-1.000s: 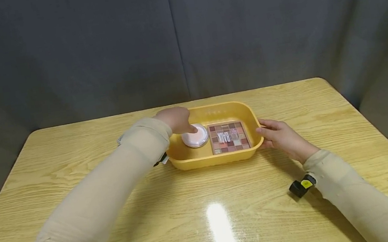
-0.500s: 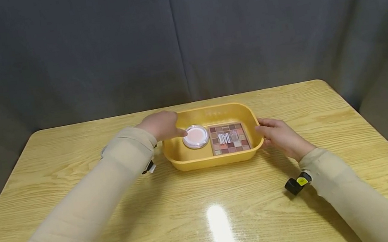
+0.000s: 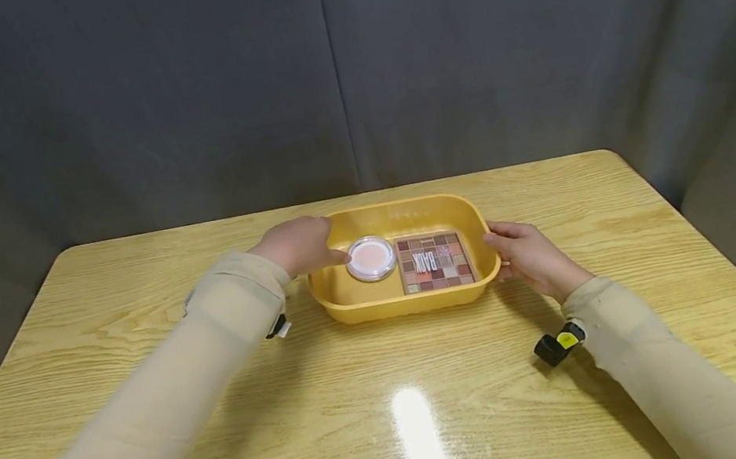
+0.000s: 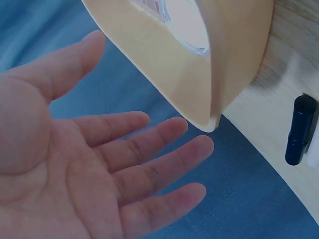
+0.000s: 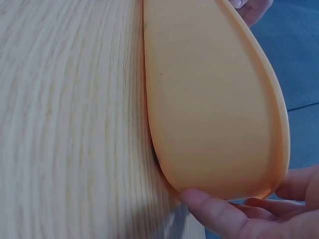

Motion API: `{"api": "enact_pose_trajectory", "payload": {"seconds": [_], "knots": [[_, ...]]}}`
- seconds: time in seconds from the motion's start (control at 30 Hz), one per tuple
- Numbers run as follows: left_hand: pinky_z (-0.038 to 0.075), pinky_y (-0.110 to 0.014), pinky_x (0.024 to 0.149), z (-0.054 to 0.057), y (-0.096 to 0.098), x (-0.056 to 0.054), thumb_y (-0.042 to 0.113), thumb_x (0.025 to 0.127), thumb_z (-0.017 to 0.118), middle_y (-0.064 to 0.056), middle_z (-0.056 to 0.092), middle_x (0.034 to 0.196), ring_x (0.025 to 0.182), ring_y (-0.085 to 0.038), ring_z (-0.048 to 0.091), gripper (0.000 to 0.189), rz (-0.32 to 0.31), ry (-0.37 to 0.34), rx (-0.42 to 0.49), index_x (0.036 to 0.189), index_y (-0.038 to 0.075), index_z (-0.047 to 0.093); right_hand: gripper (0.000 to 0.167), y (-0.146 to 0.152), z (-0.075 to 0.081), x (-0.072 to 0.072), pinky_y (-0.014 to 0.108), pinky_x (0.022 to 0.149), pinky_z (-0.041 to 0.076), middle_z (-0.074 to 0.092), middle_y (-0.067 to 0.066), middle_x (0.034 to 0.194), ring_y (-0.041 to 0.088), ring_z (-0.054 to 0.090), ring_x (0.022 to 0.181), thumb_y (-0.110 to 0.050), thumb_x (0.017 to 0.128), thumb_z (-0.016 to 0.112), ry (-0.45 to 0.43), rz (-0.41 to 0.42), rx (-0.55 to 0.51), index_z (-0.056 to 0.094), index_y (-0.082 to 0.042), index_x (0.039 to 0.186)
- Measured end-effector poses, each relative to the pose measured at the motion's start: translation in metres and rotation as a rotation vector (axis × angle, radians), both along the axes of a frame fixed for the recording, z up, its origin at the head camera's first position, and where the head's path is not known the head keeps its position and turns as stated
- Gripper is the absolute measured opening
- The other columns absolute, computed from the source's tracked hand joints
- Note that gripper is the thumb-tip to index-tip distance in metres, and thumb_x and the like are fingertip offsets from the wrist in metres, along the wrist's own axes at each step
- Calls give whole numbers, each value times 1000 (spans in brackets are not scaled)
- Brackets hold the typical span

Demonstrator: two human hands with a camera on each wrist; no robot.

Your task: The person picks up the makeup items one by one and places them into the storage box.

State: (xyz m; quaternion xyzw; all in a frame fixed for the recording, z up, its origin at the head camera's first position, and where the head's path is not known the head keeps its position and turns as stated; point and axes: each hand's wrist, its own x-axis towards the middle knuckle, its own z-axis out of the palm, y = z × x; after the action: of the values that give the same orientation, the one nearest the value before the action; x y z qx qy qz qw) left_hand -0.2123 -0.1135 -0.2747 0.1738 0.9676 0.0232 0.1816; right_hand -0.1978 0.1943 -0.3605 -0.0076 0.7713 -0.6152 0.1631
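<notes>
A yellow plastic tub (image 3: pixel 408 304) sits on the wooden table. Inside it, on the left, lies a round powder compact (image 3: pixel 371 259) with a clear rim and pale pink centre; beside it lies a square eyeshadow palette (image 3: pixel 435 261) in many brown and pink shades. My left hand (image 3: pixel 299 244) is at the tub's left end. In the left wrist view its fingers (image 4: pixel 164 164) are spread, palm bare, near the rim, holding nothing. My right hand (image 3: pixel 530 253) holds the tub's right end, thumb at the rim and fingers against the outer wall, partly hidden.
The wooden table (image 3: pixel 339 416) extends around the tub, with a glare streak near its front. A dark grey curtain (image 3: pixel 177 99) hangs behind the table. In the left wrist view a dark elongated thing (image 4: pixel 299 132) appears at the right; its kind is unclear.
My left hand has moved left, away from over the compact to the tub's left end. The compact and palette stay in the tub. The right hand keeps its place on the tub.
</notes>
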Motion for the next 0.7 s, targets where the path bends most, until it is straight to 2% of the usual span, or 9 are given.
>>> {"api": "enact_pose_trajectory", "payload": {"seconds": [0.2,0.33,0.37,0.47,0.57,0.6,0.7], "knots": [[46,-45,92,-3,-4,7,39,95,60,-18,62,116,108,-30,58,54,-16,17,21,127,-4,54,51,4,-1,0,24,70,53,37,38,139,13,59,91,-13,106,37,9,7,-9,23,15,146],[46,-46,93,-4,-8,11,38,96,59,-19,60,122,111,-31,57,57,3,22,27,133,-4,51,50,4,0,0,24,69,54,38,39,136,12,60,89,-12,105,38,12,14,-22,25,16,145],[46,-45,93,-5,-9,12,39,96,59,-19,60,123,109,-30,58,58,13,23,29,135,-4,50,50,4,0,-1,24,69,54,37,39,136,13,60,89,-12,105,39,13,14,-26,24,16,145],[49,-42,85,-6,-13,14,38,96,60,-17,61,115,91,-27,62,57,49,13,45,134,-3,50,51,3,0,-1,25,69,54,36,39,137,15,60,91,-11,105,39,14,18,-35,24,17,145],[49,-41,79,-6,-18,16,38,95,61,-14,61,106,80,-24,60,54,65,20,59,130,-2,52,51,2,0,-2,26,71,54,36,39,138,17,60,94,-11,105,40,14,21,-42,23,16,145],[49,-41,78,-6,-20,17,37,95,61,-13,61,103,78,-24,61,52,69,19,64,127,-3,53,51,2,0,-2,26,71,55,35,39,139,17,59,94,-11,105,40,14,22,-44,23,16,145],[49,-44,82,-7,-25,18,37,94,62,-12,62,103,87,-25,58,53,75,38,76,127,-3,54,51,1,-1,-3,26,72,55,35,38,139,19,59,96,-11,105,39,12,20,-45,23,15,145]]}}
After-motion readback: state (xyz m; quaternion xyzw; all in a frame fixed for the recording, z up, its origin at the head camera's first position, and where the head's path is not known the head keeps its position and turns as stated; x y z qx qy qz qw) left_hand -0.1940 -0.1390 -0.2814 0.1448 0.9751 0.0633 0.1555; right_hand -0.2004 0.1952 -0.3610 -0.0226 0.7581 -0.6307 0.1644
